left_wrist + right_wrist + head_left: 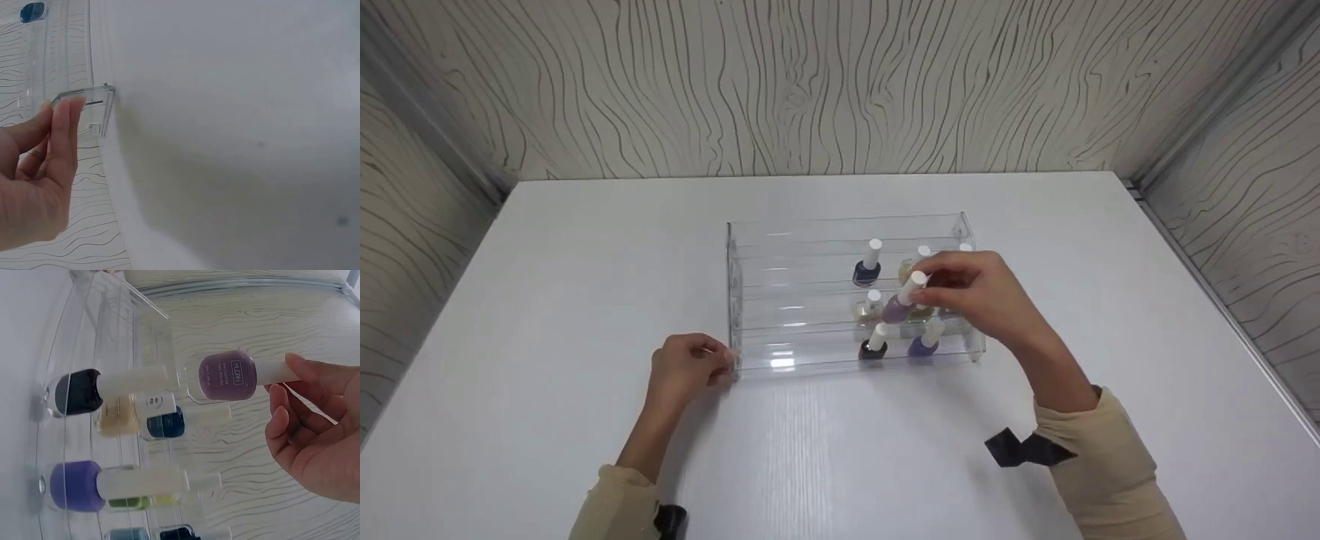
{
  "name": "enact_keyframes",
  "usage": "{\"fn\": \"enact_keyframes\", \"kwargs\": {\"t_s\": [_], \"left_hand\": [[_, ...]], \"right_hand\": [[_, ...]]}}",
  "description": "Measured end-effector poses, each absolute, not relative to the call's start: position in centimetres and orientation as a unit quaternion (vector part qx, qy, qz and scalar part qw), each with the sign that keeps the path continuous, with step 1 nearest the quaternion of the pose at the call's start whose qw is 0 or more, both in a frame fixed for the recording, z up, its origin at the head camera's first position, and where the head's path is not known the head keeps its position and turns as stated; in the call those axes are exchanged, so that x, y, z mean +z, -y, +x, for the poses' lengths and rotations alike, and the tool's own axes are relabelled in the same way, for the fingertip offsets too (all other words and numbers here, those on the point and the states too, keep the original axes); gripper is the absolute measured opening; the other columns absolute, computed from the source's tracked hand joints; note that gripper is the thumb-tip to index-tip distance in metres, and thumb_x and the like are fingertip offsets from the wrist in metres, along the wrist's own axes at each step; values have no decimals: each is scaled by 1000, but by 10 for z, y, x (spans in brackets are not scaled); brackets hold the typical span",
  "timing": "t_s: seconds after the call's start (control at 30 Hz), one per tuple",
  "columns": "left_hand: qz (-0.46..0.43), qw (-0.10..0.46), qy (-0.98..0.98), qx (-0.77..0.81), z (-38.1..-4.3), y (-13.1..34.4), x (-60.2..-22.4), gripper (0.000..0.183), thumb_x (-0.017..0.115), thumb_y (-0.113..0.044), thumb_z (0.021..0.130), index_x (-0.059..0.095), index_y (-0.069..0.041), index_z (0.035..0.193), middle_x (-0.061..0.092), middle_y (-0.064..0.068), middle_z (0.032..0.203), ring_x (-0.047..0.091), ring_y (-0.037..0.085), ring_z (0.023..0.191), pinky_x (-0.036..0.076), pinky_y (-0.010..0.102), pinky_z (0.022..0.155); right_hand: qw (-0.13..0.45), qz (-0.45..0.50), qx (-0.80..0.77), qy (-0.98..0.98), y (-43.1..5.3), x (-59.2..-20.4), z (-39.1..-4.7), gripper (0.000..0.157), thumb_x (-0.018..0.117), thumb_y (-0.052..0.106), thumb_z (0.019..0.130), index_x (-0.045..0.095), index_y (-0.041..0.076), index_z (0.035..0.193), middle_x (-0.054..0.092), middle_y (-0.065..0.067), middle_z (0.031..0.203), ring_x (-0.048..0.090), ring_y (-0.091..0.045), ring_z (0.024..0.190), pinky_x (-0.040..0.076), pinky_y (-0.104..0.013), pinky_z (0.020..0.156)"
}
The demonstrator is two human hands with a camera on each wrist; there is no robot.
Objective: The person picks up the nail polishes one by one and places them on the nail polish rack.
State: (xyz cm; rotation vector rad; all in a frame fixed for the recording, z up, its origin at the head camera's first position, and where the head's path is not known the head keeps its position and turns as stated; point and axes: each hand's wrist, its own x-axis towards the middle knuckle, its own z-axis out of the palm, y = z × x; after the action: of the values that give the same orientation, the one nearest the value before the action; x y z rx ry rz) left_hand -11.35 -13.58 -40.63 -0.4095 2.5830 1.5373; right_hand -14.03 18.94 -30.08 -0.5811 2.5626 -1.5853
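My right hand (986, 296) pinches the white cap of a mauve nail polish bottle (228, 377) between thumb and fingers. The bottle is held tilted, above the right half of a clear acrylic rack (765, 330) with stepped tiers. My left hand (682, 371) grips the rack's left end panel (84, 94) at its front corner, thumb against fingertips. On the lowest tier stand a black nail polish bottle (79, 392) and a violet one (76, 486). Behind them are a pale gold bottle (865, 311) and, higher up, a dark blue bottle (866, 273). My right fingers partly hide bottles in the head view.
A white table (585, 285) carries the rack. Wood-grain patterned panels (810, 90) rise at the back and both sides. More bottles, including a green one (129, 502), stand at the rack's right end; its left half shows bare tiers.
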Motion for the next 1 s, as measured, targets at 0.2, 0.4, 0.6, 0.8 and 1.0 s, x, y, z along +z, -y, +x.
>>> {"fn": "enact_keyframes", "kwargs": {"t_s": [0.2, 0.4, 0.6, 0.8, 1.0], "left_hand": [[-147, 61, -850, 502, -114, 136, -407, 6, 61, 0, 81, 66, 3, 83, 63, 10, 70, 61, 16, 58, 53, 28, 58], [-133, 58, -845, 515, -113, 137, -406, 5, 61, 2, 81, 65, 5, 82, 61, 9, 67, 61, 15, 56, 53, 25, 55], [-131, 57, -844, 517, -113, 138, -406, 5, 61, 2, 81, 65, 5, 82, 61, 8, 67, 61, 14, 56, 53, 25, 55], [-131, 56, -848, 511, -114, 138, -406, 5, 62, 2, 81, 65, 5, 82, 61, 9, 67, 61, 13, 56, 52, 25, 54], [-136, 55, -849, 507, -114, 137, -407, 5, 62, 1, 81, 66, 4, 82, 61, 9, 68, 60, 14, 56, 52, 26, 55]], "right_hand": [[10, -161, -507, -847, -216, -299, -142, 23, 72, 5, 76, 67, -3, 98, 62, -8, 87, 56, -16, 73, 49, -22, 63], [2, -141, -503, -853, -235, -305, -142, 26, 71, 5, 77, 65, -6, 99, 62, -7, 86, 57, -13, 71, 49, -23, 64], [3, -134, -503, -854, -244, -315, -141, 23, 69, 2, 78, 65, -7, 99, 63, -5, 84, 59, -12, 71, 50, -22, 64], [4, -117, -502, -857, -251, -325, -140, 23, 68, 1, 79, 64, -7, 100, 63, -8, 84, 58, -11, 68, 49, -22, 62], [6, -103, -510, -854, -258, -338, -139, 23, 68, 0, 78, 64, -8, 100, 64, -10, 83, 58, -10, 68, 49, -23, 61]]}}
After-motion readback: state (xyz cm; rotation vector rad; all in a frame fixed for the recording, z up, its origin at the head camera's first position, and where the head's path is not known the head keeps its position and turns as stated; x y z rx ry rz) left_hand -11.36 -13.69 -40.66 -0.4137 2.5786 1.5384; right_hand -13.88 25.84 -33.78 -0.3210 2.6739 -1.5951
